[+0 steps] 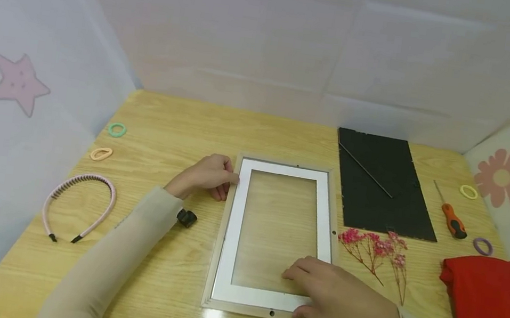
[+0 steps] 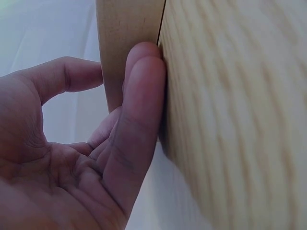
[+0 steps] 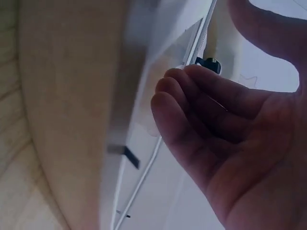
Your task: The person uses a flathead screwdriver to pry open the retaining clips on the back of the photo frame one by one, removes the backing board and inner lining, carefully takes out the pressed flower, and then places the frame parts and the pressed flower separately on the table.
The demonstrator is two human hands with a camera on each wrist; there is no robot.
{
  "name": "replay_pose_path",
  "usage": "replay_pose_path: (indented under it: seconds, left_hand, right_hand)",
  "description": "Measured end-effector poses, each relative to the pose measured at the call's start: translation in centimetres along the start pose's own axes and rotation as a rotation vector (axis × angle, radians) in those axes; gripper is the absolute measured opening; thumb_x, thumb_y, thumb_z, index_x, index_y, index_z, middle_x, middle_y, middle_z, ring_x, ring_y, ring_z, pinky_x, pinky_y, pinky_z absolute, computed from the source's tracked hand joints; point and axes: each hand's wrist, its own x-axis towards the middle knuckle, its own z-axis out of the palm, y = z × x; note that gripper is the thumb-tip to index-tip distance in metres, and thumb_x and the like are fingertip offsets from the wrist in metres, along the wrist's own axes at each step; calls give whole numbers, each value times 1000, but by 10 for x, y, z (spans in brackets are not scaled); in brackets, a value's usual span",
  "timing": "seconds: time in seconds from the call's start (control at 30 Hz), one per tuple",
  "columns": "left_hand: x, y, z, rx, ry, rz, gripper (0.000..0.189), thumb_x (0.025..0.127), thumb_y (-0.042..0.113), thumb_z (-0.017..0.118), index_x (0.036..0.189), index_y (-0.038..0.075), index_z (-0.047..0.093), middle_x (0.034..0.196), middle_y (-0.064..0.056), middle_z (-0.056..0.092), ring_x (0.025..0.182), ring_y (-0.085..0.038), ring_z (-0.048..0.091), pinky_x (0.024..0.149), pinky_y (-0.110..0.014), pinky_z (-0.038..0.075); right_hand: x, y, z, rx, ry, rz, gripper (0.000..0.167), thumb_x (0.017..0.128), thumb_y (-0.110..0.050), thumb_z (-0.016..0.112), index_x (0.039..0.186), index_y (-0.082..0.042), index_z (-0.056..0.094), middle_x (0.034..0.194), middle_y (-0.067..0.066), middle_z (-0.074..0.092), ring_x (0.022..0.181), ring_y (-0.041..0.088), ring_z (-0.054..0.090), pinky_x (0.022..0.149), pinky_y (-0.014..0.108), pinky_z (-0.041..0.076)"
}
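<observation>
A pale wooden picture frame (image 1: pixel 217 261) with a white inner mat (image 1: pixel 233 220) lies flat on the wood-grain table, its window showing the tabletop. At its left side, my left hand (image 1: pixel 211 175) grips the edge. In the left wrist view the thumb (image 2: pixel 81 74) meets one face of the wooden edge (image 2: pixel 129 24), while the fingers (image 2: pixel 139 96) curl in between frame and tabletop. My right hand (image 1: pixel 338 299) is over the lower right corner, fingers relaxed and slightly bent. Seen from the right wrist, those fingers (image 3: pixel 192 110) hold nothing and overlap the window.
Behind the frame to the right lies a black backing board (image 1: pixel 384 187) with a thin dark rod (image 1: pixel 365 168). Pink dried flowers (image 1: pixel 374 244), an orange screwdriver (image 1: pixel 452 220), a purple ring (image 1: pixel 482 246) and red cloth (image 1: pixel 491 313) are rightward. Leftward are a pink headband (image 1: pixel 102 214) and a green ring (image 1: pixel 117 130).
</observation>
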Motion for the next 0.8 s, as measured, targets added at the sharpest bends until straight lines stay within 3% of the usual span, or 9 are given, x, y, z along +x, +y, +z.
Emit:
replay_pose_path:
  seconds: [0.27, 0.5, 0.7, 0.8]
  left_hand:
    - [1, 0, 1, -6, -2, -3, 24, 95, 25, 64, 103, 4, 56, 79, -12, 67, 61, -24, 71, 61, -37, 64]
    - [1, 0, 2, -32, -15, -5, 24, 95, 24, 64, 103, 4, 56, 79, -12, 67, 62, -24, 70, 61, -37, 64]
    - [1, -2, 0, -75, -13, -2, 24, 94, 23, 65, 101, 3, 56, 81, -13, 66, 62, -25, 70, 61, -39, 65]
    - [1, -3, -1, -83, -18, 4, 24, 94, 23, 66, 101, 3, 56, 81, -13, 66, 62, -24, 70, 62, -39, 65]
  right_hand:
    - [4, -7, 2, 34, -133, 21, 43, 81, -33, 85, 117, -22, 64, 105, -12, 63, 91, -2, 53, 80, 23, 55]
    - [4, -3, 8, 39, -123, 2, 44, 81, -30, 86, 115, -23, 59, 106, -13, 60, 93, -2, 52, 83, 23, 55]
    - [4, 0, 10, 3, -55, -93, 45, 79, -30, 87, 113, -21, 58, 104, -12, 59, 90, -2, 51, 79, 21, 54]
    - [6, 2, 9, 22, -63, -105, 44, 80, -29, 86, 113, -20, 58, 103, -13, 57, 91, -2, 50, 81, 21, 54]
